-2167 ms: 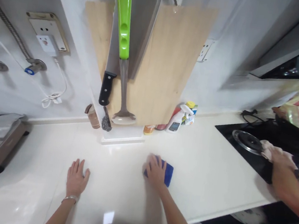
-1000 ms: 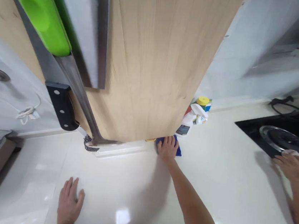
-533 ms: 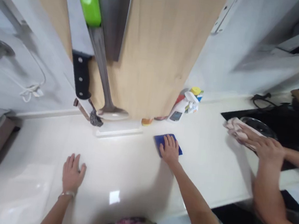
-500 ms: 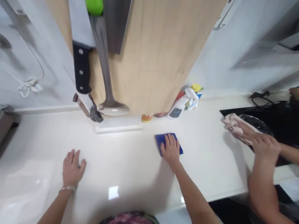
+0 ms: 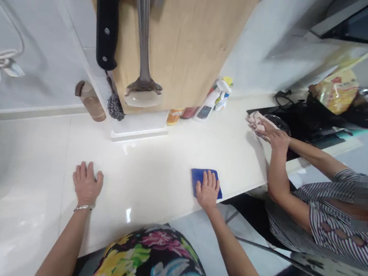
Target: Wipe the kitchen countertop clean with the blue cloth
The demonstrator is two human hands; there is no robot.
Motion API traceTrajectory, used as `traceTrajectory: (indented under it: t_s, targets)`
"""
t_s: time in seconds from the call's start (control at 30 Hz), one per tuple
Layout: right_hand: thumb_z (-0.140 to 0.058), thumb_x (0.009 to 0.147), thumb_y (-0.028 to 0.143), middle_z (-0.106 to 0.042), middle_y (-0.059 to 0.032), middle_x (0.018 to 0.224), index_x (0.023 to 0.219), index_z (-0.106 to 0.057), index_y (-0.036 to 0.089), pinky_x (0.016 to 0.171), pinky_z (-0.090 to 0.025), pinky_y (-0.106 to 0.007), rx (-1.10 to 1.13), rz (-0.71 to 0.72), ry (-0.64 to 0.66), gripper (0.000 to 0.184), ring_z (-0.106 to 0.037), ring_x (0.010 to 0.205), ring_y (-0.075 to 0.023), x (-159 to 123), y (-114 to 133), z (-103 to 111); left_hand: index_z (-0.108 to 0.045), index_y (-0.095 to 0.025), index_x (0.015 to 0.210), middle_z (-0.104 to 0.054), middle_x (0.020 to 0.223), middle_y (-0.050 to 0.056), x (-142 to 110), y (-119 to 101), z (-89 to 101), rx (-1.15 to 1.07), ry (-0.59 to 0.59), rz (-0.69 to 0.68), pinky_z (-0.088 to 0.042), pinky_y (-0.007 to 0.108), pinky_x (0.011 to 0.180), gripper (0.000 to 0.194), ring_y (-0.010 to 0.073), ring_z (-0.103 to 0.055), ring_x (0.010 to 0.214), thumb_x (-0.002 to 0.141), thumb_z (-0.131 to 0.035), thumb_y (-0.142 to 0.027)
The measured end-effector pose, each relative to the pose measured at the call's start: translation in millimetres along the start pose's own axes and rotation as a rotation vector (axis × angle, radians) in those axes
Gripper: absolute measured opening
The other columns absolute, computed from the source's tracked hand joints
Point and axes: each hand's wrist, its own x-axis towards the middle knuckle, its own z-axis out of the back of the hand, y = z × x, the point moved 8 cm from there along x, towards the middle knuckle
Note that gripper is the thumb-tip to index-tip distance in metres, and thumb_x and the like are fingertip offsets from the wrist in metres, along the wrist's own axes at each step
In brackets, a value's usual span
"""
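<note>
My right hand (image 5: 207, 191) lies flat on a folded blue cloth (image 5: 199, 175), fingers stretched out and pressing it to the white countertop (image 5: 153, 170). The cloth is close to the counter's front edge. My left hand (image 5: 87, 184), with a silver bracelet at the wrist, rests palm down on the counter, fingers spread and nothing in it. To my right, a co-worker's hands (image 5: 275, 135) press a pale pink cloth (image 5: 255, 121) at the edge of a black cooktop (image 5: 297, 122).
A wooden board (image 5: 194, 46) hangs ahead, with a black-handled knife (image 5: 107, 23) and a metal ladle (image 5: 144, 31) before it. Near the wall stand a brown bottle (image 5: 91, 103), a steel scourer (image 5: 116, 107) and a white spray bottle (image 5: 210, 101). A yellow bag (image 5: 339, 89) lies beyond the cooktop.
My right hand has drawn the blue cloth toward the counter's front edge. My left hand stays flat on the counter. The view has tilted down and turned right, showing more of the co-worker.
</note>
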Motion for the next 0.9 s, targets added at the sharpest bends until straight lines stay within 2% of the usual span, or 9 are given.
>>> traceTrajectory:
  t_s: [0.17, 0.37, 0.6, 0.9]
  targets:
    - [-0.029, 0.097, 0.036, -0.031, -0.0159, 0.160, 0.154, -0.026, 0.010, 0.121, -0.017, -0.056, 0.036, -0.014, 0.037, 0.063, -0.019, 0.150, -0.0312, -46, 45, 12, -0.043, -0.009, 0.146, -0.031, 0.159, 0.024, -2, 5, -5.6, -0.022, 0.023, 0.006, -0.014, 0.060, 0.121, 0.062, 0.0352, -0.016, 0.152, 0.094, -0.043, -0.043]
    - [-0.032, 0.096, 0.034, -0.028, -0.0165, 0.161, 0.155, -0.024, 0.010, 0.121, -0.015, -0.059, 0.086, -0.015, 0.068, 0.064, -0.016, 0.151, -0.0323, -80, 96, 22, -0.041, -0.009, 0.147, -0.028, 0.160, 0.024, -3, 6, -6.7, -0.063, 0.045, 0.010, -0.012, 0.063, 0.120, 0.062, 0.0367, -0.013, 0.152, 0.094, -0.042, -0.042]
    - [-0.037, 0.096, 0.034, -0.026, -0.0191, 0.161, 0.155, -0.021, 0.009, 0.119, -0.013, -0.064, 0.178, -0.002, 0.091, 0.067, -0.014, 0.151, -0.0350, -101, 155, 30, -0.041, -0.006, 0.147, -0.027, 0.160, 0.026, -4, 1, -3.3, -0.075, 0.044, -0.029, -0.013, 0.065, 0.118, 0.063, 0.0391, -0.011, 0.152, 0.095, -0.041, -0.042]
    - [-0.040, 0.096, 0.043, -0.017, -0.0176, 0.164, 0.157, -0.016, 0.010, 0.121, -0.006, -0.064, 0.263, 0.134, 0.240, 0.073, -0.006, 0.153, -0.0354, -111, 243, 32, -0.041, -0.007, 0.146, -0.024, 0.161, 0.026, -5, 2, -6.0, -0.120, 0.039, -0.062, -0.011, 0.066, 0.118, 0.060, 0.0400, -0.008, 0.152, 0.095, -0.041, -0.040]
